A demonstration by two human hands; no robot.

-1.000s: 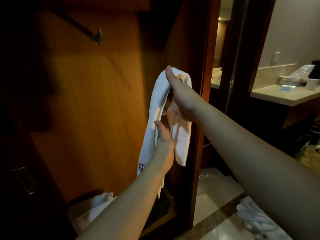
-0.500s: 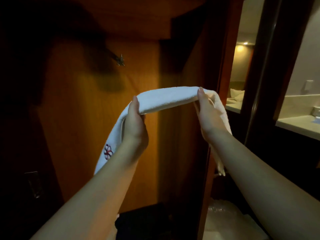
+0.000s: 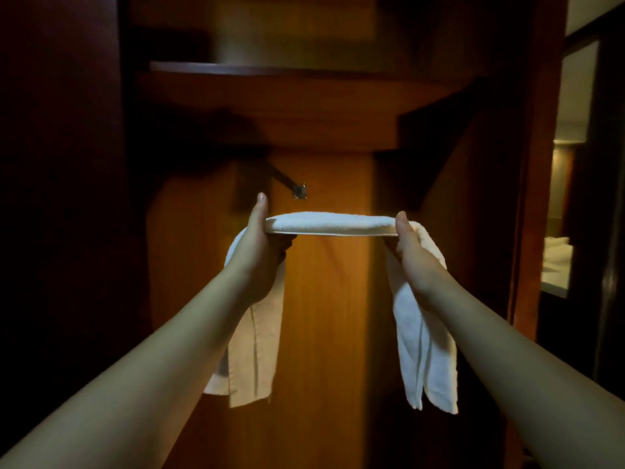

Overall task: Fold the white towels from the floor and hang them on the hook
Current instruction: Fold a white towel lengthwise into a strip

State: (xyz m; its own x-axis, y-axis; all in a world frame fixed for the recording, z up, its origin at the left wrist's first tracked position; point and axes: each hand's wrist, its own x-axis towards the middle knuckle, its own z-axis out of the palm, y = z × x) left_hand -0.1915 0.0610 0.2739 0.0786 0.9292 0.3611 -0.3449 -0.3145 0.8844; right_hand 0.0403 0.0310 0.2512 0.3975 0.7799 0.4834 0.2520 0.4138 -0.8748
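Observation:
A folded white towel (image 3: 329, 223) stretches level between my two hands in front of a wooden closet wall. My left hand (image 3: 258, 247) grips it at the left, thumb on top, and one end hangs down below that hand. My right hand (image 3: 414, 257) grips it at the right, and the other end hangs down beside my right forearm. A metal hook (image 3: 299, 191) on a dark rod sticks out of the wall just above the towel, between my hands and nearer the left one. The towel does not touch the hook.
A wooden shelf (image 3: 304, 71) runs across the closet above the hook. Dark wood panels stand close at left (image 3: 61, 198) and right (image 3: 527, 198). A lit room opening (image 3: 561, 231) shows at the far right.
My hands have lifted the towel and pulled it flat and level, just below the hook. My view has tilted up, so the floor and the other towels have dropped out of sight.

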